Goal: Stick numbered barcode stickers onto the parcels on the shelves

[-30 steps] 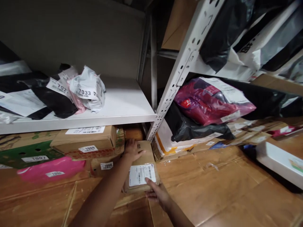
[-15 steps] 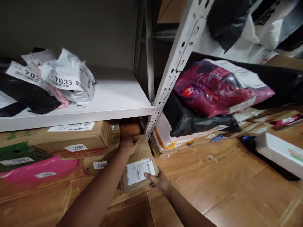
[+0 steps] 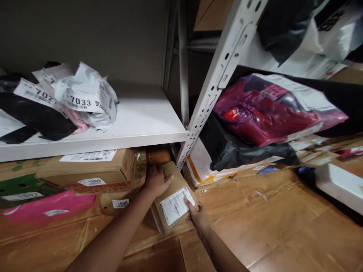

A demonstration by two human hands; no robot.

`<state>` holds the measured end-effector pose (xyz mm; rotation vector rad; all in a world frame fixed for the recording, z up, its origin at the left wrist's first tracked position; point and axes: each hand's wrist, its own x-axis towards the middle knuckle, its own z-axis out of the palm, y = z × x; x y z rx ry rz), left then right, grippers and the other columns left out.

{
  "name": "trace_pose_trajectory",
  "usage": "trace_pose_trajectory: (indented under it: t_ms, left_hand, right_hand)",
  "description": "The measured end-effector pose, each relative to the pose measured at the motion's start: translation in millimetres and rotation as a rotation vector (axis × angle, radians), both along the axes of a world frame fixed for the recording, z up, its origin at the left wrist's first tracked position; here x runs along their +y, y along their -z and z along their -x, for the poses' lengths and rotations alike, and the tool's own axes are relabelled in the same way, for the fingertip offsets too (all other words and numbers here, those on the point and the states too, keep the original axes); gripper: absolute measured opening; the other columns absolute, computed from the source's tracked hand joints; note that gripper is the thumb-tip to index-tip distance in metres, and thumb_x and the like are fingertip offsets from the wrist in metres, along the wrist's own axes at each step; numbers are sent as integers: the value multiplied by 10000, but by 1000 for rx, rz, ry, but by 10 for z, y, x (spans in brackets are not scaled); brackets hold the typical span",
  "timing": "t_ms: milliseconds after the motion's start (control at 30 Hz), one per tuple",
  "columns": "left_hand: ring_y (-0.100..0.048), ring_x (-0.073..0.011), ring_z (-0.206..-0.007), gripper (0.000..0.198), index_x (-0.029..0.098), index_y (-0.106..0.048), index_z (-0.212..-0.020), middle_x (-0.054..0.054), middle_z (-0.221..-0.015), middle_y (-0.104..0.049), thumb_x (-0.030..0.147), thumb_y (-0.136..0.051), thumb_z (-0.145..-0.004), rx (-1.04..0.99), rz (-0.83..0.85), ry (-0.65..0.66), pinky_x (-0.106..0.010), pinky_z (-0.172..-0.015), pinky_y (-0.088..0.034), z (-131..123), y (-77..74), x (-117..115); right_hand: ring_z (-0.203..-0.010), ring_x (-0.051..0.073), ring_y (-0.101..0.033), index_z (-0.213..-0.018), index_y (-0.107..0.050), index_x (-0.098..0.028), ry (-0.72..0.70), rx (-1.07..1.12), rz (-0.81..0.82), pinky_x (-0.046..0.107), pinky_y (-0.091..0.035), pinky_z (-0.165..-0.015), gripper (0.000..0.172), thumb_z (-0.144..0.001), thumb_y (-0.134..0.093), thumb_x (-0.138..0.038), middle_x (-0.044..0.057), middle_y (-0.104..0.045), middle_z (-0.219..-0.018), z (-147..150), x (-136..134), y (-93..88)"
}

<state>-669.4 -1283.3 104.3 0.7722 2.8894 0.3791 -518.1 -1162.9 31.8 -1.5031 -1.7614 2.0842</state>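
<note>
A brown cardboard box point(image 3: 167, 185) with a white printed label lies tilted at the foot of the white shelf post. My left hand point(image 3: 157, 182) grips its far left side near the top end. On the near right edge my right hand point(image 3: 197, 213) is closed, its thumb lying on the label point(image 3: 177, 205). To the left, under the shelf, a carton marked 1009 point(image 3: 93, 168) sits above a parcel marked 1008 point(image 3: 113, 203) and a pink package point(image 3: 53, 207).
The white shelf point(image 3: 138, 113) holds a white bag marked 7033 point(image 3: 87, 96) and a black bag point(image 3: 48, 119). A perforated post point(image 3: 210, 87) rises beside the box. At right lie a magenta parcel point(image 3: 272, 109), a black bag point(image 3: 241, 151) and a white box point(image 3: 340, 185).
The box has turned and tilted, its near end shifting to the right with my right hand. Both hands keep hold of it. The whole view has shifted slightly.
</note>
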Motion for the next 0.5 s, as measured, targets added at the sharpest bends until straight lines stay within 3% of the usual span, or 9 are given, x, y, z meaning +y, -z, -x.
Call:
trace_pose_trajectory:
  t_ms: [67, 133, 200, 267, 367, 500]
  left_hand:
    - [-211, -389, -1385, 742, 92, -310, -1426, -225, -1461, -335, 522, -430, -833, -15, -16, 60, -471, -1124, -197, -289, 1, -187]
    - [-61, -408, -1415, 887, 96, -249, -1449, -222, -1543, -142, 530, -566, -742, -118, -35, 85, -514, -1140, -151, -641, 60, -364]
    - [-88, -442, -1403, 1069, 65, -216, -1450, -254, -1547, 43, 455, -733, -599, -281, -31, 42, -512, -1113, -251, -939, 172, -473]
    - [-106, -431, -1403, 1025, 87, -208, -1453, -252, -1530, 158, 266, -746, -599, -337, -47, 6, -483, -1065, -350, -1093, 302, -512]
    - [-34, -401, -1413, 959, 153, -237, -1452, -206, -1533, 202, 110, -692, -609, -275, -121, 26, -476, -1093, -322, -1034, 448, -547]
    - [22, -348, -1425, 931, 197, -300, -1436, -120, -1570, 125, 204, -730, -611, -250, -226, 167, -421, -1158, -216, -719, 477, -734]
  right_hand:
    - [-629, 176, -648, -1046, -519, -200, 79, -14, 1, 249, -499, -499, 662, -579, -726, -621, 26, -702, -783, -46, -68, -19]
    - [-592, 161, -639, -1038, -498, -210, 82, 0, 68, 248, -496, -505, 648, -594, -722, -625, 15, -697, -773, -64, -111, -72]
    - [-552, 143, -625, -1058, -472, -220, 52, -5, 122, 253, -507, -524, 616, -649, -690, -625, 6, -692, -755, -62, -139, -134]
    - [-525, 127, -613, -1078, -451, -228, 31, -33, 138, 257, -518, -541, 559, -720, -636, -616, 3, -694, -751, -52, -169, -172]
    - [-533, 131, -625, -1117, -425, -232, 52, -35, 130, 263, -529, -550, 548, -757, -605, -604, 14, -703, -787, -31, -243, -149]
    - [-544, 151, -645, -1114, -469, -181, 21, 24, 155, 273, -540, -558, 613, -745, -566, -661, 65, -713, -816, 32, -408, -43]
